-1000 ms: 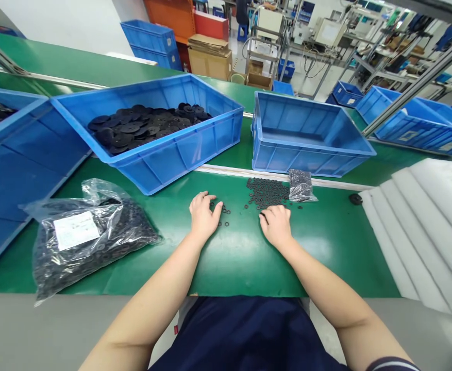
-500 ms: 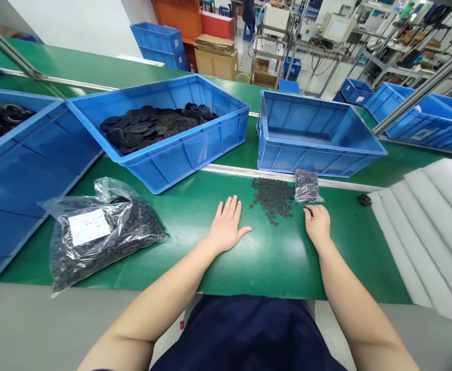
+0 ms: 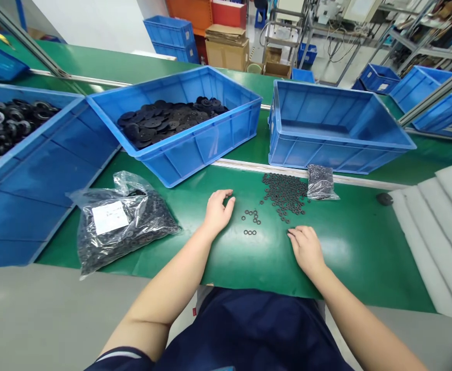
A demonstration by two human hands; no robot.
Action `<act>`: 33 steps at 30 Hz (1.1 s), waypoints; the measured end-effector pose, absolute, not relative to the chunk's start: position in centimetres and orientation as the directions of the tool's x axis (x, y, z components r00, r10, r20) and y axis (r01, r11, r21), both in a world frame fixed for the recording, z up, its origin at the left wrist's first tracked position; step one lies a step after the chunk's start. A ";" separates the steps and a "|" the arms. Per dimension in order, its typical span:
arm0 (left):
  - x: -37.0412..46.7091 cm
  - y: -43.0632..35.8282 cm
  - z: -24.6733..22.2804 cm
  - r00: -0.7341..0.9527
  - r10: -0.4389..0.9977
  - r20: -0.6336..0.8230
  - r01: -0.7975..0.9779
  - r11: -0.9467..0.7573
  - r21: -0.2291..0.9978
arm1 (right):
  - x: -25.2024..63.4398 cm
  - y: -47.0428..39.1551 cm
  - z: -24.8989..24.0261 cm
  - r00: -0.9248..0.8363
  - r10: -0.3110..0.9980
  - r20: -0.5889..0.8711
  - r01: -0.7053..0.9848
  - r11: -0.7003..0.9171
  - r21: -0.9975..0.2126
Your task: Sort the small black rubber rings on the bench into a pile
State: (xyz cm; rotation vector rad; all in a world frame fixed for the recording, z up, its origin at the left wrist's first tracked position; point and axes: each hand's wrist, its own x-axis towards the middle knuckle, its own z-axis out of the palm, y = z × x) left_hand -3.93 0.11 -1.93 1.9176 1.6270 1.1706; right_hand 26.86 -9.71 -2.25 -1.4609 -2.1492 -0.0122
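Several small black rings (image 3: 251,216) lie loose on the green table between my hands, with three in a short row at the front. Behind them a larger pile of black rings (image 3: 285,193) touches a small clear bag of dark parts (image 3: 321,182). My left hand (image 3: 218,210) is left of the loose rings, thumb apart from the curved fingers, with nothing in it. In front of the pile, my right hand (image 3: 305,247) has its fingertips pinched together; a dark bit shows at the tips, too small to make out.
A large clear bag of black parts (image 3: 148,226) lies at the left. Blue bins of black discs (image 3: 210,139) and black rings (image 3: 63,139) stand behind and left. Another blue bin (image 3: 337,152) stands back right, white foam sheets (image 3: 442,226) at far right.
My left hand has gone from flat on the table to lifted and curved. Several rings now lie spread between the hands. My right hand has moved left and nearer me. The view has shifted.
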 end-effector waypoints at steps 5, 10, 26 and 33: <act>-2.7 -1.0 -1.8 0.330 0.868 0.371 0.486 -0.493 0.722 | 24.4 -8.2 -1.9 -0.326 0.852 0.410 0.840 0.460 -0.287; -0.9 -2.0 -1.7 0.461 0.821 0.336 0.531 -0.558 0.637 | 22.7 -7.2 -1.7 -0.374 0.848 0.376 0.823 0.490 -0.286; -1.9 -0.7 -2.1 0.379 0.892 0.245 0.640 -0.444 0.627 | 21.4 -6.4 -0.6 -0.367 0.881 0.298 0.822 0.458 -0.338; -1.9 -0.8 -2.3 0.326 0.898 0.294 0.683 -0.439 0.584 | 20.0 -5.9 -0.7 -0.353 0.889 0.291 0.839 0.439 -0.323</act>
